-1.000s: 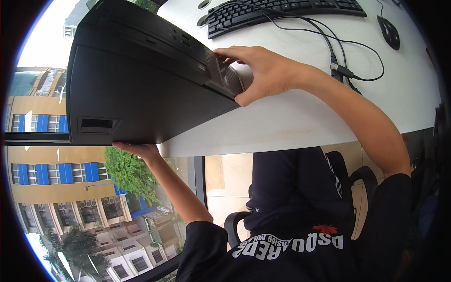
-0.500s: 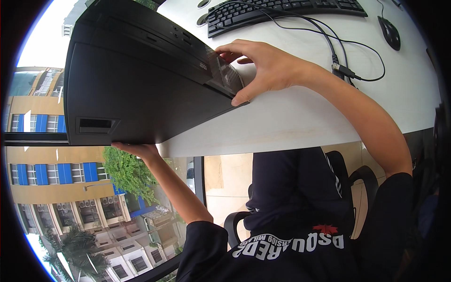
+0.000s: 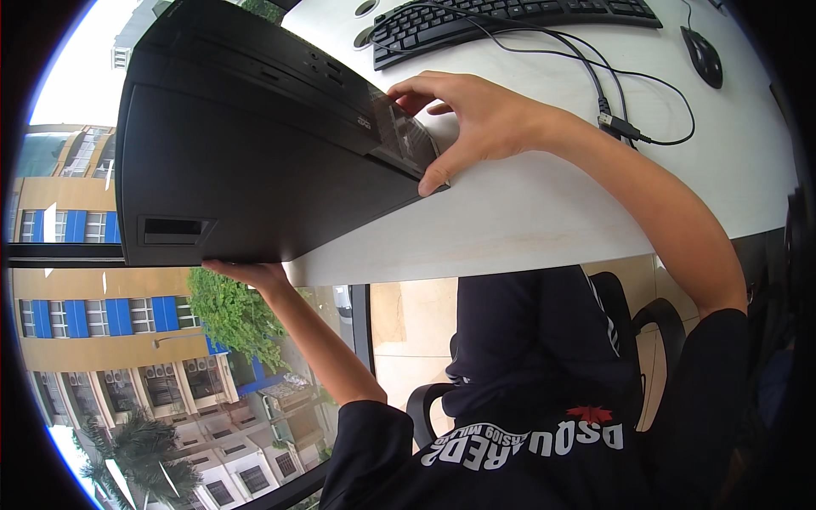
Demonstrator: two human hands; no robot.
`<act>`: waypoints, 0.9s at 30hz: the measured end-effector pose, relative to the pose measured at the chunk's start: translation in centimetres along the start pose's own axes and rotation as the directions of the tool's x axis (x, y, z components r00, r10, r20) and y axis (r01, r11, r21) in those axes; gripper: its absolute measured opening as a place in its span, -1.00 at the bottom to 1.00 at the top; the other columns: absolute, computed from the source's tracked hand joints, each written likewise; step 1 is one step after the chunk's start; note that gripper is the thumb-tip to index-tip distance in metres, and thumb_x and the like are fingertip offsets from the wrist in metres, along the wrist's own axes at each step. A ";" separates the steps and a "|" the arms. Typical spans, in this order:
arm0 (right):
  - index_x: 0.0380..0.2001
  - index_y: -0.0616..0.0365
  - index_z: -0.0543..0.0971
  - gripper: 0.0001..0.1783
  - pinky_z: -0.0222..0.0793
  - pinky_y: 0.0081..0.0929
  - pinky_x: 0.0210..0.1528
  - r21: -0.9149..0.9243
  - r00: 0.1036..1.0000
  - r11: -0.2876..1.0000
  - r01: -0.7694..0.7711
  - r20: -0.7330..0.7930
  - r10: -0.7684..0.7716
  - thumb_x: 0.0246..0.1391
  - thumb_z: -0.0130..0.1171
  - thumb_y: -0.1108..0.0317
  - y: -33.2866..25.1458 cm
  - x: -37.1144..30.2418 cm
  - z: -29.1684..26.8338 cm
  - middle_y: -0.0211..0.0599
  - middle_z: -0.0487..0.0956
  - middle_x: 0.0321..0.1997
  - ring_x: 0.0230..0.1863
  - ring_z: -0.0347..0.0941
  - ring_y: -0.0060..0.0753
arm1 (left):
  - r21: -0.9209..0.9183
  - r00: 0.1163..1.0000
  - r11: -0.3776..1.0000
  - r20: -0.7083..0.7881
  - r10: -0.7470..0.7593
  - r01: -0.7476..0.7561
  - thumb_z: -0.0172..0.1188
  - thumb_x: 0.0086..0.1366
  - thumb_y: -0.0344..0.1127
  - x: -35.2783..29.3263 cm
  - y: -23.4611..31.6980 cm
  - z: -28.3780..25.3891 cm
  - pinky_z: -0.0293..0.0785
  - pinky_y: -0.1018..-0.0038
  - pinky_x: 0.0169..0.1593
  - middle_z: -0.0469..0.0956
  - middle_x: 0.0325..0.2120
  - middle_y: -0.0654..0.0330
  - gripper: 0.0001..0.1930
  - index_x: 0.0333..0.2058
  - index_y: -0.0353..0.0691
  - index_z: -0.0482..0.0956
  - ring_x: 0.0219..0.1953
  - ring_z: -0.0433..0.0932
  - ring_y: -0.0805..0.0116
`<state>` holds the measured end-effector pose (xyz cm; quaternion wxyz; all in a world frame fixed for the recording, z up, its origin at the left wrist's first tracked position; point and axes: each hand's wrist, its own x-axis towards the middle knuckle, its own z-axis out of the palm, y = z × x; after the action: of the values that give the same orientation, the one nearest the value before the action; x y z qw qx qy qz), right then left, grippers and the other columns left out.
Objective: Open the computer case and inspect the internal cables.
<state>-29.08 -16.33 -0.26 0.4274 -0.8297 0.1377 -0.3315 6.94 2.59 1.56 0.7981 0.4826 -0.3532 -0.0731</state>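
A black computer tower (image 3: 238,170) stands at the left side of the white table (image 3: 510,229), its side panel facing me and its front panel angled to the right. My right hand (image 3: 467,119) is curved around the lower front end of the case, thumb on the near edge and fingers on the far side. My left hand (image 3: 251,274) presses against the near rear edge, below a recessed latch (image 3: 174,229) in the panel. Most of the left fingers are hidden by the case.
A black keyboard (image 3: 518,21) lies at the far side of the table, with black cables (image 3: 608,102) looping over it and a USB plug (image 3: 620,127) at one end. A black mouse (image 3: 703,58) sits at far right. Chair armrests (image 3: 659,327) flank me; a window is on the left.
Almost nothing differs. Both hands keep their places on the computer tower, and the view has shifted very slightly.
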 end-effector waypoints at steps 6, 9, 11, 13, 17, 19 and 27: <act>0.29 0.30 0.43 0.07 0.44 -0.22 0.28 0.015 1.000 1.000 -0.009 -0.004 0.009 -0.34 0.58 0.04 -0.5 -0.1 0.3 0.04 0.53 0.17 0.22 0.48 -0.08 | 0.050 0.999 0.999 -0.042 -0.004 0.006 -0.27 0.36 0.59 -0.3 0.3 0.3 0.27 -0.11 0.46 0.25 0.39 0.04 -0.04 0.45 -0.05 0.17 0.44 0.24 -0.05; 0.30 0.32 0.42 0.06 0.47 -0.31 0.23 -0.032 1.000 0.999 0.000 -0.003 0.000 -0.32 0.53 0.07 -0.6 -0.1 0.5 0.03 0.52 0.16 0.20 0.48 -0.08 | 0.028 0.998 0.999 -0.066 -0.022 0.023 -0.28 0.36 0.59 -0.2 0.3 0.2 0.26 -0.13 0.47 0.25 0.39 0.04 -0.04 0.46 -0.04 0.16 0.44 0.23 -0.06; 0.30 0.34 0.41 0.06 0.47 -0.34 0.22 -0.033 1.000 0.999 -0.009 -0.012 0.009 -0.33 0.52 0.08 -0.4 -0.2 0.6 0.03 0.51 0.15 0.19 0.48 -0.08 | 0.021 0.999 1.000 -0.031 -0.019 0.020 -0.28 0.36 0.60 -0.1 0.0 0.2 0.26 -0.14 0.47 0.24 0.39 0.04 -0.03 0.46 -0.04 0.15 0.44 0.23 -0.07; 0.30 0.35 0.41 0.07 0.47 -0.36 0.21 -0.029 1.000 0.999 -0.014 -0.014 0.013 -0.33 0.51 0.09 -0.5 -0.2 0.6 0.03 0.51 0.15 0.19 0.48 -0.09 | 0.019 1.000 1.000 -0.005 -0.013 0.013 -0.27 0.35 0.60 -0.2 0.2 0.3 0.26 -0.14 0.47 0.24 0.39 0.04 -0.03 0.46 -0.04 0.15 0.44 0.23 -0.07; 0.32 0.38 0.38 0.08 0.47 -0.38 0.20 0.024 0.999 0.999 -0.032 -0.009 0.033 -0.35 0.48 0.10 -0.7 -0.2 0.4 0.05 0.50 0.15 0.19 0.47 -0.08 | 0.034 1.000 0.999 -0.027 0.000 0.001 -0.22 0.34 0.60 -0.1 0.2 0.2 0.27 -0.11 0.46 0.24 0.39 0.04 -0.03 0.44 -0.05 0.19 0.43 0.23 -0.05; 0.32 0.38 0.38 0.09 0.46 -0.38 0.20 0.034 0.999 0.998 -0.046 -0.008 0.046 -0.35 0.47 0.11 -0.6 -0.2 0.5 0.06 0.50 0.16 0.19 0.47 -0.08 | 0.007 1.000 1.000 -0.021 -0.005 0.005 -0.17 0.35 0.58 -0.1 0.1 0.1 0.29 -0.09 0.45 0.23 0.39 0.05 -0.05 0.43 -0.06 0.22 0.43 0.23 -0.04; 0.34 0.37 0.37 0.10 0.44 -0.36 0.26 0.001 0.999 0.999 -0.043 -0.012 0.043 -0.35 0.48 0.11 -0.5 -0.3 0.6 0.06 0.49 0.19 0.23 0.46 -0.05 | 0.041 0.999 0.999 -0.041 0.000 0.001 -0.25 0.37 0.58 -0.6 0.3 0.8 0.25 -0.09 0.47 0.21 0.40 0.04 -0.05 0.44 -0.05 0.21 0.44 0.22 -0.04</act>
<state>-28.95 -15.55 -0.22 0.4338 -0.8245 0.1582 -0.3272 5.94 2.39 1.75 0.7952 0.5003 -0.3379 -0.0560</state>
